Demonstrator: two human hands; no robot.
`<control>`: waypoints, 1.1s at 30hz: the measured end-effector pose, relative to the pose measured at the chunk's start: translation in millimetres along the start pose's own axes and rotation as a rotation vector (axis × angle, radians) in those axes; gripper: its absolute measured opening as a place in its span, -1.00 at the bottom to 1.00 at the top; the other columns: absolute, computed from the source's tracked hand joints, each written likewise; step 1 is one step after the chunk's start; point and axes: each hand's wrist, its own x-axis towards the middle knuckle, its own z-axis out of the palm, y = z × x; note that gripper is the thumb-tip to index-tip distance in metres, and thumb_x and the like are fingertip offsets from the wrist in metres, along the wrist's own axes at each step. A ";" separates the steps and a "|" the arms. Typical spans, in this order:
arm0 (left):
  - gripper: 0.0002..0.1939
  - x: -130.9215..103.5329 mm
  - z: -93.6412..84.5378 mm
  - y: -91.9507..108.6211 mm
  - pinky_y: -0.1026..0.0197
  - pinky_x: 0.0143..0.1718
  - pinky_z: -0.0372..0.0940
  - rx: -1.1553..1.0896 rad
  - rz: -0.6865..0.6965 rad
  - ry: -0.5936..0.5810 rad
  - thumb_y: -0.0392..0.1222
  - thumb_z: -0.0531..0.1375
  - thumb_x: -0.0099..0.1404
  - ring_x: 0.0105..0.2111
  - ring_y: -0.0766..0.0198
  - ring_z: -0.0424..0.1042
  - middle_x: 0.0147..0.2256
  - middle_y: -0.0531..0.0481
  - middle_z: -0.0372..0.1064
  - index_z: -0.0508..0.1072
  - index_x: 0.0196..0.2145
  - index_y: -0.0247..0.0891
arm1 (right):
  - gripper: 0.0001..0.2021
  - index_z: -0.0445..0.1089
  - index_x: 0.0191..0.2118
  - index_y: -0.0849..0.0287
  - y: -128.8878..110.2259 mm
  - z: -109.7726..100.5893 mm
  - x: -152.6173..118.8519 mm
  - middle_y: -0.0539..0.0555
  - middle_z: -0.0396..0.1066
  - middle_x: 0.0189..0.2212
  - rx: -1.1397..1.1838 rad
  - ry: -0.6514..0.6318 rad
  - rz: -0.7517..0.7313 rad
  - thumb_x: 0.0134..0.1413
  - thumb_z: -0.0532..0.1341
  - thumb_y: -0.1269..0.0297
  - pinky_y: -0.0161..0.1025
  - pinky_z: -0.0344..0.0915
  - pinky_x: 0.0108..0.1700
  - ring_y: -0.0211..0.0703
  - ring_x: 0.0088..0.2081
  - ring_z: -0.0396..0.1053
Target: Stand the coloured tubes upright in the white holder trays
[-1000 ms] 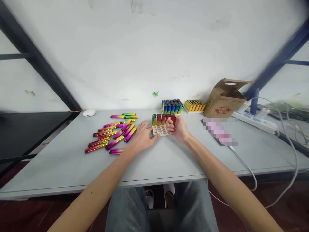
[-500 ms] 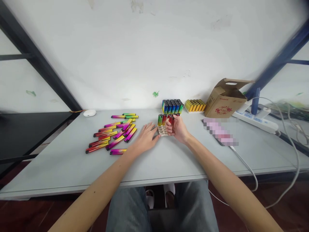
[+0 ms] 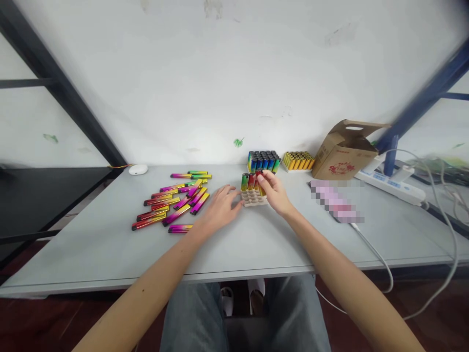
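A pale tray (image 3: 252,198) with rows of round holes rests on the table. Along its back row stand a green lighter (image 3: 244,182) and a red lighter (image 3: 251,181). My right hand (image 3: 275,194) pinches a red-and-yellow lighter (image 3: 261,185) between thumb and fingers, upright at the tray's back row; whether its base sits in a hole is hidden. My left hand (image 3: 223,206) is open and lies low on the table, its fingertips at the tray's left edge. Several loose lighters (image 3: 177,214), in red, purple, green and yellow, lie on their sides left of that hand.
Behind the tray stands a block of blue-green lighters (image 3: 263,161), with yellow lighters (image 3: 298,160) in another tray beside it. Farther right are an open cardboard box (image 3: 339,156), a power strip (image 3: 394,185) and a blurred phone-like item (image 3: 337,201) on a cable. A white case (image 3: 138,169) sits back left.
My right hand has opened out from a curled grip to a thumb-and-finger pinch on the lighter, uncovering more of the tray. The left hand has stayed nearly still.
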 end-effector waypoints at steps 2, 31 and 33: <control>-0.72 1.2 -3.8 2.4 -0.01 0.15 0.24 -0.030 0.025 0.006 -0.12 0.10 0.36 0.05 0.08 0.35 -0.03 -0.14 0.39 0.47 -0.04 -0.20 | -0.75 0.41 -0.29 0.11 1.0 -2.4 0.4 0.05 0.34 -0.32 -0.154 0.019 -0.120 0.10 0.25 0.02 -0.17 0.31 -0.18 -0.17 -0.28 0.30; -0.68 0.0 -10.1 0.7 -0.07 0.18 0.21 0.076 0.123 -0.100 -0.04 0.09 0.37 0.14 0.03 0.23 0.01 -0.12 0.35 0.56 -0.05 -0.08 | -0.81 0.35 -0.17 0.07 11.1 0.7 -5.0 0.07 0.51 -0.29 -0.368 0.053 -0.071 0.08 0.22 0.18 -0.15 0.35 -0.18 -0.08 -0.25 0.48; -0.67 0.2 -9.5 0.0 -0.07 0.18 0.21 0.075 0.121 -0.102 -0.03 0.08 0.37 0.14 0.03 0.23 0.01 -0.12 0.36 0.56 -0.05 -0.07 | -0.82 0.34 -0.17 0.06 11.5 1.0 -5.1 0.07 0.51 -0.28 -0.373 0.036 -0.076 0.09 0.22 0.19 -0.15 0.35 -0.16 -0.07 -0.23 0.48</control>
